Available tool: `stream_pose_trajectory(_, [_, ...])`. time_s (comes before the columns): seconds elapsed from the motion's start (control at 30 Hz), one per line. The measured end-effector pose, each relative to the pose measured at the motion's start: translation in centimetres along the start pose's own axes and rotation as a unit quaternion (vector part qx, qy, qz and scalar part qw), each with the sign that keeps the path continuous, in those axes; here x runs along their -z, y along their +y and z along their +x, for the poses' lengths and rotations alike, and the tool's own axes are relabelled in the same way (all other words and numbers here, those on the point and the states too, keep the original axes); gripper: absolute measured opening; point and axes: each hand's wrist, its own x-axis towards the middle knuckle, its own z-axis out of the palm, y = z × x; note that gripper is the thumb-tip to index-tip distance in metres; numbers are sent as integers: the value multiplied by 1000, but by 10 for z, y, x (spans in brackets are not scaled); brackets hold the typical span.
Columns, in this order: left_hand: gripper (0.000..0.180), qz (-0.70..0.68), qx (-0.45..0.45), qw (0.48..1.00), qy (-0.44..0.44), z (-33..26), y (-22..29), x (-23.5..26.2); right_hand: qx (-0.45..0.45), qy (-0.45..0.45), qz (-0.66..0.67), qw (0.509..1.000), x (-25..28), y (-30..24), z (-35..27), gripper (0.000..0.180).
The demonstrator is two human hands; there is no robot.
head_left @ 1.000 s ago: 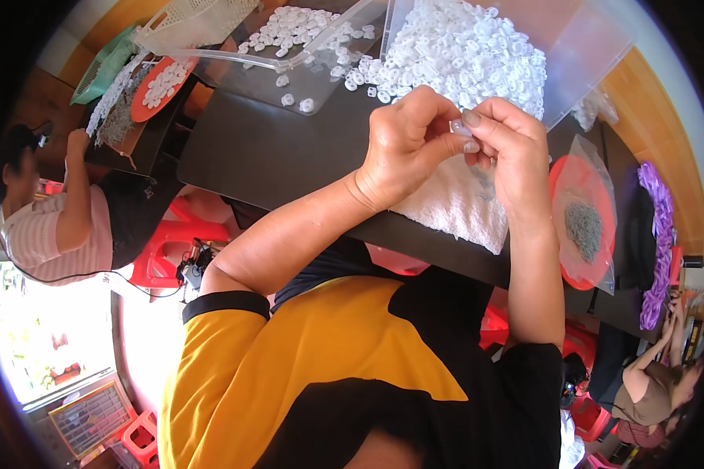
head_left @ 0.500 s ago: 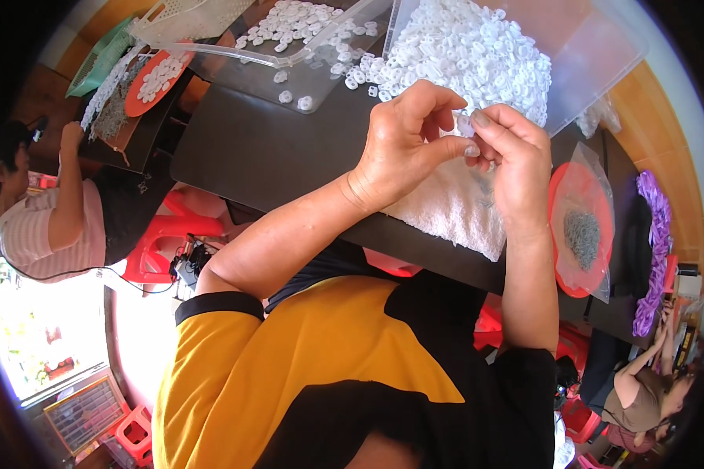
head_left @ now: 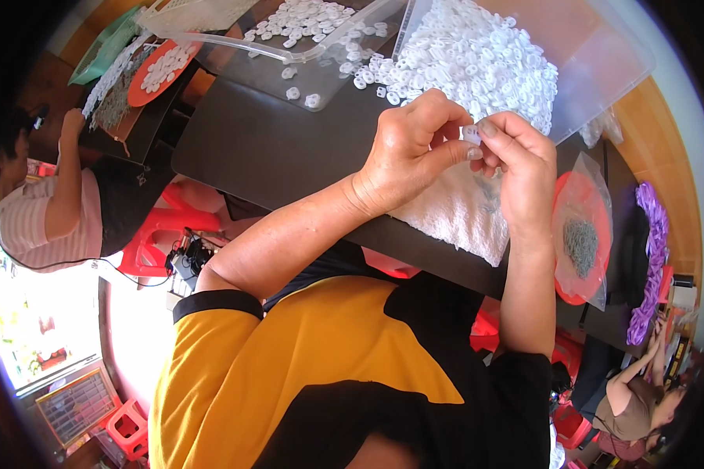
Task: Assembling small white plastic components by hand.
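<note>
A small white plastic piece (head_left: 471,134) is pinched between my two hands, over a white towel (head_left: 454,207) on the dark table. My left hand (head_left: 414,148) grips one side of it with thumb and forefinger. My right hand (head_left: 522,160) holds the other side, thumb on top. Just beyond the fingers lies a large heap of similar white pieces (head_left: 477,62), spilling from a clear plastic bin (head_left: 594,74). Right of my right forearm, a red plate (head_left: 565,273) carries a clear bag of small grey metal parts (head_left: 580,246).
A second clear bin (head_left: 321,55) with scattered white pieces stands at the far left of the dark table (head_left: 250,148). Beyond it are an orange plate (head_left: 141,94) of white pieces and a green basket (head_left: 105,51). A purple bundle (head_left: 649,258) lies at right. Two other people work nearby, left and lower right.
The view has shifted slightly, so the table things sit a little lower and to the right. Both hands keep their pinch on the white piece, which now shows more between the fingertips.
</note>
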Motion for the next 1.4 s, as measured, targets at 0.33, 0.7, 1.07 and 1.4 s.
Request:
stream_pose_trajectory(0.33, [24, 18, -24, 999, 13, 1, 0, 0, 10, -16, -31, 999, 1, -4, -1, 19])
stream_pose_trajectory(0.7, [26, 61, -114, 991, 42, -6, -8, -7, 5, -3, -55, 998, -6, -8, -8, 16])
stream_pose_trajectory(1.07, [30, 61, -128, 988, 58, -2, -6, -7, 36, 47, -36, 998, -11, -3, -9, 16])
stream_pose_trajectory(1.4, [32, 91, -117, 987, 61, -3, -7, -6, 33, 83, -19, 996, -20, -4, -12, 15])
